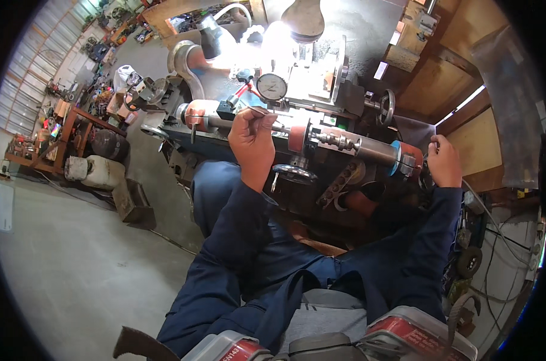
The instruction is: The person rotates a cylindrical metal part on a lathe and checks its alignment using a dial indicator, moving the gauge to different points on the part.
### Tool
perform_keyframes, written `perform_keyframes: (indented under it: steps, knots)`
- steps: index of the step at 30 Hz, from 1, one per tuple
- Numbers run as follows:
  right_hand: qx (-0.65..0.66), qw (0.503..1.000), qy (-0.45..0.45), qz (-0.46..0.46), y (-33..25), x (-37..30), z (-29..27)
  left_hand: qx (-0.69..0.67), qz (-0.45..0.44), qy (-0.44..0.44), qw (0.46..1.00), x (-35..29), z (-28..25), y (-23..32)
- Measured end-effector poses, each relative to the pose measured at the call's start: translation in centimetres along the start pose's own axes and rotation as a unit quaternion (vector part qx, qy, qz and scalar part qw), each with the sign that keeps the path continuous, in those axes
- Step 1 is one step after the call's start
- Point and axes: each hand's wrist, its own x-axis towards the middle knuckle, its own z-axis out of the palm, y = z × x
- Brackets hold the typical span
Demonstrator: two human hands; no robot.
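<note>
My left hand (pixel 253 144) is raised at the middle of a long machine, its thumb and fingers pinched together. Whatever they hold is too small to make out. Just beyond it stands a round dial gauge (pixel 271 87) with a white face, near a red-and-black holder (pixel 241 93). A shaft with several lobes (pixel 338 141) lies level along the machine, to the right of an orange-red support (pixel 297 137). At the right end my right hand (pixel 445 162) is closed, fingers curled, beside an orange-red end block (pixel 410 159); what it grips, if anything, is hidden.
Below the support is a chrome handwheel (pixel 294 174); another handwheel (pixel 387 107) stands back right. A bright work lamp (pixel 212 37) lights the machine's rear. Wooden panels (pixel 474 129) close off the right. A metal box (pixel 132 201) sits on the floor to the left.
</note>
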Motion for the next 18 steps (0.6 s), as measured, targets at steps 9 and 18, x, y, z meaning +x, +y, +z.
perform_keyframes:
  steps: [9, 18]
  knots:
    - [-0.008, 1.000, 0.019, -0.023, -0.15, -0.34, -0.06, -0.003, 0.035, -0.036, 0.999, 0.37, -0.14, 0.18]
    - [0.020, 0.999, 0.028, -0.023, -0.34, -0.58, -0.18, 0.055, 0.037, -0.047, 0.997, 0.15, 0.04, 0.30]
